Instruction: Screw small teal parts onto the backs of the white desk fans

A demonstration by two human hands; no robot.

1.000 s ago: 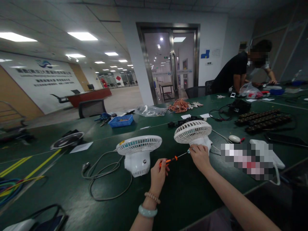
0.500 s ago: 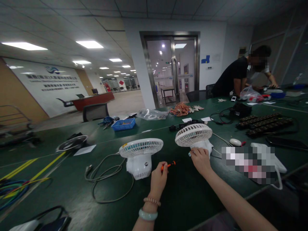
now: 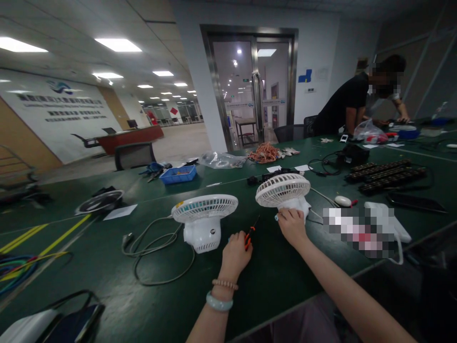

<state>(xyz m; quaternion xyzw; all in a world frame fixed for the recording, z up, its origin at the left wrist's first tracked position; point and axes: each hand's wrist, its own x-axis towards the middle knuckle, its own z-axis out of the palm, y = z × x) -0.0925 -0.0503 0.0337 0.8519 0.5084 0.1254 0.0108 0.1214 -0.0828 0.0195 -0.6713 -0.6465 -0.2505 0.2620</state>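
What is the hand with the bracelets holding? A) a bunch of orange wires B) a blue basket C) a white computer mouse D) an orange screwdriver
D: the left hand, the one with the bracelets, is closed around the orange screwdriver, between the two white fans.

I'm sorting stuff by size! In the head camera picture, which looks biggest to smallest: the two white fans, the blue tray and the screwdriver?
1. The two white fans: left fan and right fan look about alike.
2. Blue tray, though it sits farther away, so this is unsure.
3. Screwdriver in the left hand.
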